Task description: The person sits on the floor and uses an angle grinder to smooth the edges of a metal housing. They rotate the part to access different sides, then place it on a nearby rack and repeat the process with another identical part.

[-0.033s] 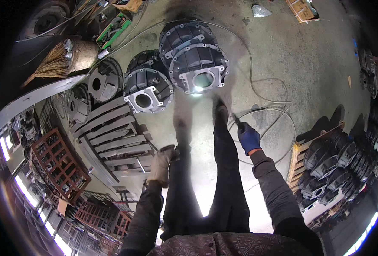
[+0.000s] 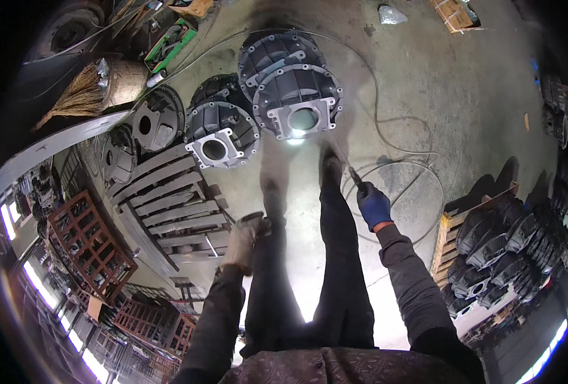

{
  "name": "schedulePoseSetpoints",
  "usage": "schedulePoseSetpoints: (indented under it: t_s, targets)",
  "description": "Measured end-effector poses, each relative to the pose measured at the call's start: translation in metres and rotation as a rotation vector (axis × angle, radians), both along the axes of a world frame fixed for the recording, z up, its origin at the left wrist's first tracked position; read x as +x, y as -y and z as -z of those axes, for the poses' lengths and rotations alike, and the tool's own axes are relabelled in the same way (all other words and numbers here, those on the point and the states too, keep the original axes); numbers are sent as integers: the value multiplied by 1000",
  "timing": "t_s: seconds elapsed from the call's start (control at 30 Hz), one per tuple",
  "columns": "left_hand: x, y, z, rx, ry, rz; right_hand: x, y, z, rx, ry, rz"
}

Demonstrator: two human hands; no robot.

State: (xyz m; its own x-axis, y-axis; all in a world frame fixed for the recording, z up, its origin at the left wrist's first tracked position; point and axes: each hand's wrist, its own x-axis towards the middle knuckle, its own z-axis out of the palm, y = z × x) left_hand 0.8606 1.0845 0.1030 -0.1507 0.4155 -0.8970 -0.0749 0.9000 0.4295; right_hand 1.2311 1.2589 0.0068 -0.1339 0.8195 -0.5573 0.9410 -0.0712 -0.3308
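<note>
My right hand, in a blue glove with an orange cuff, is wrapped round a slim dark hand tool. The tool's thin pale front end points up and left toward a dark cast-metal housing with a bolt-hole flange and a round opening. Between tool tip and housing the gap is too blurred to judge. By my left thigh hangs my left hand in a beige glove, its fingers curled; anything inside them is hidden. Behind the near housing leans a second housing. Another flanged housing stands to the left.
A thin hose runs over the floor and loops beside my right hand. Wooden slats lie at left near more round castings. A straw broom and a green tray are far left. At right, a wooden crate borders stacked castings.
The tool's thin front end now shows more clearly, reaching toward the near housing. My left hand has shifted very slightly; the housings stand as before.
</note>
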Motion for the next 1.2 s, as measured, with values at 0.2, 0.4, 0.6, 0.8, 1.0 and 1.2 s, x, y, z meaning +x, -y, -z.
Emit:
schedulePoseSetpoints:
  t_s: [0.2,0.4,0.6,0.8,1.0,1.2]
  targets:
    - [39,-126,53,146,30,-11,44,-33,0,77,-130,65]
    - [72,-159,127,116,115,-453,26,-49,19,-147,-91,-208]
    - [80,-75,168,204,203,225,-15,-56,47,-148,-111,-215]
    - [80,-30,177,328,175,-70,-7,-47,27,-316,53,-395]
    - [33,-52,202,-129,116,-446,-10,-46,17,-128,-98,-260]
    - [-5,-123,214,30,224,-411,24,-53,11,101,-51,106]
